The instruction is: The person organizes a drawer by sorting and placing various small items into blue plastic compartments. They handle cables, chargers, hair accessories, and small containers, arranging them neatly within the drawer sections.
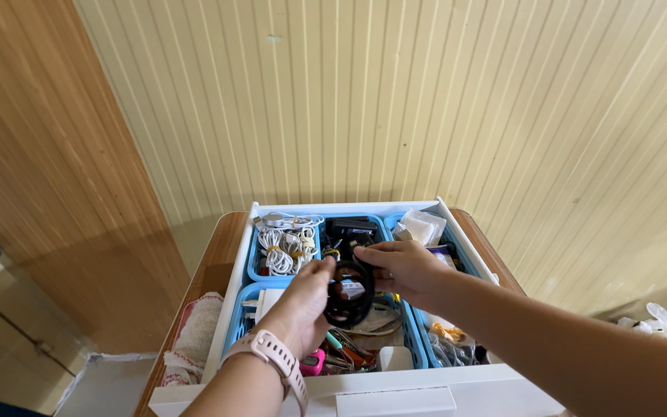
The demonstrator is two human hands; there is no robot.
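Both of my hands hold a coiled black cable (pixel 349 297) above an open white drawer (pixel 333 207). My left hand (pixel 306 297), with a pink watch on its wrist, grips the coil's left side. My right hand (pixel 399 266) pinches its top right. Under the coil lie blue plastic baskets (pixel 252 266): the back left one holds white cables (pixel 287 243), the back middle one a black device (pixel 349 228).
The drawer sits on a wooden cabinet top (pixel 210 266) against a cream panelled wall. A folded towel (pixel 191 332) lies at the drawer's left. White packets (pixel 422 228) fill the back right basket. Small tools and a pink item (pixel 314 363) lie in the front basket.
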